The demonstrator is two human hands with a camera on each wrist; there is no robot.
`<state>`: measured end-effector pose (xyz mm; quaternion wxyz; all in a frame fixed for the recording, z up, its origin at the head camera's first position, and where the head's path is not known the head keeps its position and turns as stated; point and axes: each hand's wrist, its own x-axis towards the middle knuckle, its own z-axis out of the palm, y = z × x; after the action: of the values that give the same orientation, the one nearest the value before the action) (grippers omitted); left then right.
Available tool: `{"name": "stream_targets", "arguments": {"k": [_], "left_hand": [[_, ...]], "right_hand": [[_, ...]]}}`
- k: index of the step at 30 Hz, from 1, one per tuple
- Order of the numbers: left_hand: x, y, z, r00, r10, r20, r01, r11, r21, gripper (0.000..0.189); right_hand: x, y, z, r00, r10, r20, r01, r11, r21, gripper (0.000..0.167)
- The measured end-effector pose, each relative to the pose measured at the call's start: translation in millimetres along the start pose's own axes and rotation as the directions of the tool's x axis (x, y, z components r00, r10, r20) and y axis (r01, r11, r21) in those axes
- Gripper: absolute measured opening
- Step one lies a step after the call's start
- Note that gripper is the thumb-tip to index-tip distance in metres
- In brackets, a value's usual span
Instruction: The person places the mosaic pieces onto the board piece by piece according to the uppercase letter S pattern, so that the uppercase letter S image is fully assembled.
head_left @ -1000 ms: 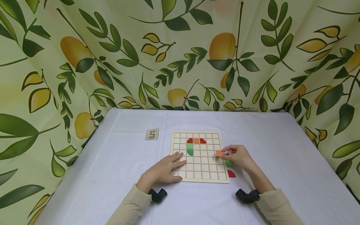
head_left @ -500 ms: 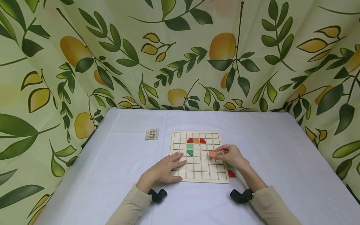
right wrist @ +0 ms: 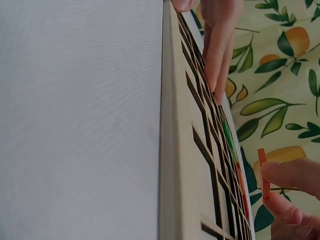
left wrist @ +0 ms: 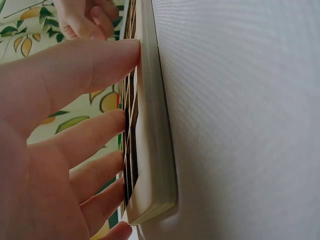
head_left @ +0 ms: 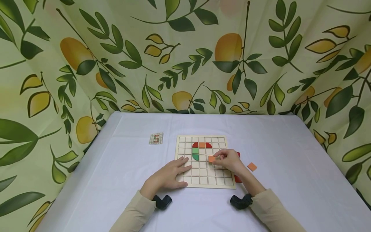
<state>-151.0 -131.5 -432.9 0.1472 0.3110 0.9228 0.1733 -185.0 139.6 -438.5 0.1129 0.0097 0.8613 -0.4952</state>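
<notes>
A wooden grid board [head_left: 208,186] lies on the white table. My left hand [head_left: 169,174] rests on its left side with fingers spread, the thumb at the near edge. Between thumb and fingers, my right hand [head_left: 231,162] pinches an orange square tile [head_left: 211,159]; the right wrist view shows this tile [right wrist: 264,172] edge-on, raised above the grid. Set in the upper cells are a red rounded tile [head_left: 195,145], an orange square [head_left: 202,145] and another red rounded tile [head_left: 208,145]. Below the left red one sit a light green square [head_left: 195,150] and a green rounded tile [head_left: 195,157].
A small pattern card [head_left: 156,139] lies beyond the board to the left. Right of the board are a loose orange tile [head_left: 252,166] and a red piece [head_left: 238,179], partly hidden by the right arm. A leaf-and-fruit curtain [head_left: 185,64] hangs behind the table.
My right hand has moved left over the board with the orange tile, from its right edge toward the middle. The loose orange tile has come into sight. My left hand stays put.
</notes>
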Motion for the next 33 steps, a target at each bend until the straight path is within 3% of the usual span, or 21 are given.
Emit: {"name": "stream_targets", "arguments": {"k": [13,33], "left_hand": [[-0.4,0.1,0.1,1.0,-0.007,0.004,0.007,1.0,-0.016,0.063],[-0.5,0.0,0.1,1.0,-0.002,0.004,0.002,1.0,-0.015,0.063]], "right_hand": [[7.5,-1,14,0.999,-0.033,-0.01,0.033,0.999,-0.006,0.024],[14.9,-11,23,1.0,0.001,-0.028,-0.002,0.999,-0.035,0.023]]}}
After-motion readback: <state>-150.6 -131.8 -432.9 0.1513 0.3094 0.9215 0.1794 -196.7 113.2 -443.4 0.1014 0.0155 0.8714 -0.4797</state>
